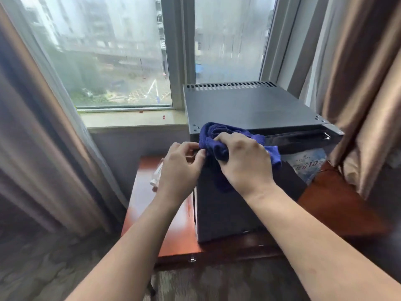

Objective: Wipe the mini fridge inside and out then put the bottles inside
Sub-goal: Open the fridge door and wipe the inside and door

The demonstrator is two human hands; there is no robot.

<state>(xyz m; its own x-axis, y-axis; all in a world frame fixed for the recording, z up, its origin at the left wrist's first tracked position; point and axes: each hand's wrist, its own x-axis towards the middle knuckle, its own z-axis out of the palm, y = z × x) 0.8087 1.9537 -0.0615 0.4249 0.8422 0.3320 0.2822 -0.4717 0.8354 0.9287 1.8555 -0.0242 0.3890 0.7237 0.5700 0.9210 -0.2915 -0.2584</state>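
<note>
Now, right hand (243,158) clutching cloth (211,135) on mini fridge (249,105) edge, left hand (180,165) pinching corner

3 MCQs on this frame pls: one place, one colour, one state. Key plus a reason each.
1. Where is the clear bottle?
A) on top of the mini fridge
B) on the table, left of the mini fridge
C) inside the mini fridge

2. Cloth colour?
A) white
B) blue
C) yellow

3. Right hand?
A) flat and empty
B) hanging idle
C) gripping the cloth

Key:
1B: it lies on the wood beside the fridge's left side.
2B: the bunched fabric is blue.
3C: the fingers curl round it at the fridge's top front corner.
</note>
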